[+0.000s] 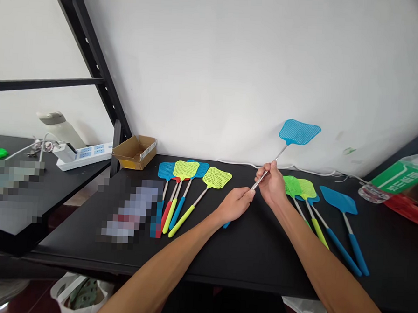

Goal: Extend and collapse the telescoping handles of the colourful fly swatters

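Both hands hold one blue fly swatter, its head raised up and to the right in front of the wall. My left hand is closed around the lower part, and a bit of blue handle shows below it. My right hand grips the thin metal rod higher up. To the left on the table lies a group of blue, red and yellow fly swatters, with a yellow fly swatter nearest my left hand. Beside my right forearm lie several more, among them a green fly swatter and a blue fly swatter at the right.
An open cardboard box stands at the table's back left, near a white power strip on the adjoining table. A plastic bottle with a green label lies at the right. A white cable runs along the wall behind the black table.
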Motion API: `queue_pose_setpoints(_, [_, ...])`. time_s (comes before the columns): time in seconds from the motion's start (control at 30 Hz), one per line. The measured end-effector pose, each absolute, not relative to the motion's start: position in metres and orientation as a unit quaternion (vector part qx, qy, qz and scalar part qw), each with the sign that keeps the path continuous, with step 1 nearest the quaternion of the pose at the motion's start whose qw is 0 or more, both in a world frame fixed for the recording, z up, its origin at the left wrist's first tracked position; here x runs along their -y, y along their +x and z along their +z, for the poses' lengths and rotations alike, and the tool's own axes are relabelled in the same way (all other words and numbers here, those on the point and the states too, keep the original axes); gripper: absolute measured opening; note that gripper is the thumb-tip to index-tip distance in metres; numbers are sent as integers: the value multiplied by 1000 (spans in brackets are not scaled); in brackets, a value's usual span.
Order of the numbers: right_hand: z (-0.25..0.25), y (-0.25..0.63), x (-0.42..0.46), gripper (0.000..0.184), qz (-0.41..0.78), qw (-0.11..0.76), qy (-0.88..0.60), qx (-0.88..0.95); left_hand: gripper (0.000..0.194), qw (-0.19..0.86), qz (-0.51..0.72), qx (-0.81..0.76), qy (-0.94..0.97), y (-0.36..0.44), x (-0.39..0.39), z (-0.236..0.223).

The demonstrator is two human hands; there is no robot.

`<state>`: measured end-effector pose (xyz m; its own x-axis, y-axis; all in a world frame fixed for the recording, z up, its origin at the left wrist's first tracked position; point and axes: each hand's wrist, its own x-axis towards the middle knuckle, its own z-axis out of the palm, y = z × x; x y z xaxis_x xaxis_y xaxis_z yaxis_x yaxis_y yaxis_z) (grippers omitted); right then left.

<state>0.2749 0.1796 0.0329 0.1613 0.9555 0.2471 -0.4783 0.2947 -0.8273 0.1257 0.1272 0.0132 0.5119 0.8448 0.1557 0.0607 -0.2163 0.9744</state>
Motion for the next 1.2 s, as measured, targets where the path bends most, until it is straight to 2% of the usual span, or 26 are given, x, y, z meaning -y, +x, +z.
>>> queue_pose_setpoints(1.2, [34,265,-176,48,539,690,-286,390,48,556,390,-320,661,126,-125,19])
